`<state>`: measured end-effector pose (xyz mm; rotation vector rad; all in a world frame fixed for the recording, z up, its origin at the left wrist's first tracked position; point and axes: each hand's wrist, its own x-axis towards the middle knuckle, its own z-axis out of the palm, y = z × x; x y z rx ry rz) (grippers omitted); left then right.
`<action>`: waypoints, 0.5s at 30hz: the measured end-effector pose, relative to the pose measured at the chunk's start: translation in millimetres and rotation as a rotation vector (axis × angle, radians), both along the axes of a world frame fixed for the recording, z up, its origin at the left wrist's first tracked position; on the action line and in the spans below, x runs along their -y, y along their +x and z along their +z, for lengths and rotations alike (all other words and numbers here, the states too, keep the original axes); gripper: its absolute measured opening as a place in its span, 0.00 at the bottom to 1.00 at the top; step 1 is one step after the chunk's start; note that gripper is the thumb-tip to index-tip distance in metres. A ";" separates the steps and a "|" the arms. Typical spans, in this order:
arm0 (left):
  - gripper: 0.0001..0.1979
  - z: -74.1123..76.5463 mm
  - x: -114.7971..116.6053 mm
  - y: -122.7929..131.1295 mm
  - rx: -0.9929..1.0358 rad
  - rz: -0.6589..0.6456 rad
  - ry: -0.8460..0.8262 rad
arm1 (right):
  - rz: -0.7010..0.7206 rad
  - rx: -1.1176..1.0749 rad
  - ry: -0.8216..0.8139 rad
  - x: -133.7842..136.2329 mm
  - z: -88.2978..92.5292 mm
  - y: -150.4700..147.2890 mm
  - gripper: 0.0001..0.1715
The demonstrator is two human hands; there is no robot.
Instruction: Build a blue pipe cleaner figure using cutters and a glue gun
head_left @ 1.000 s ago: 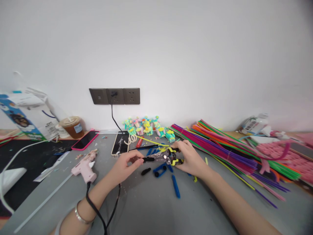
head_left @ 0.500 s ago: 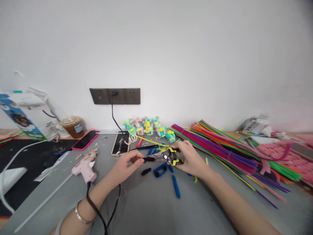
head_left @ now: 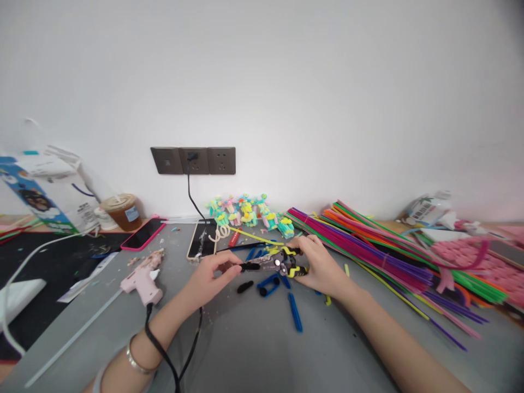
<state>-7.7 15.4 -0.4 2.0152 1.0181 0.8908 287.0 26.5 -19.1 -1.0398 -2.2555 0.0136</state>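
Note:
My right hand (head_left: 313, 262) is wrapped round the black-and-yellow handles of a pair of wire-stripper pliers (head_left: 278, 263), whose jaws point left. Between the fingertips of my left hand (head_left: 215, 275) is a black pipe cleaner piece (head_left: 249, 267), lying against the jaws. Just below, a short black fuzzy piece (head_left: 245, 287) rests on the table. Close by are a bent blue pipe cleaner piece (head_left: 268, 286) with black round ends and a straight blue bundle (head_left: 295, 313). More blue pieces lie partly hidden behind the pliers.
A pink glue gun (head_left: 143, 284) with its black cord lies left of my left arm. Bundles of coloured pipe cleaners (head_left: 368, 245) spread out on the right. Small pastel figures (head_left: 245, 210) stand by the wall. Two phones (head_left: 143, 234) and a drink cup (head_left: 121, 212) are at the back left.

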 end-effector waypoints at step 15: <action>0.12 -0.2 0.5 -0.2 -0.024 0.011 0.020 | -0.010 0.013 -0.005 0.6 2.0 -0.3 0.21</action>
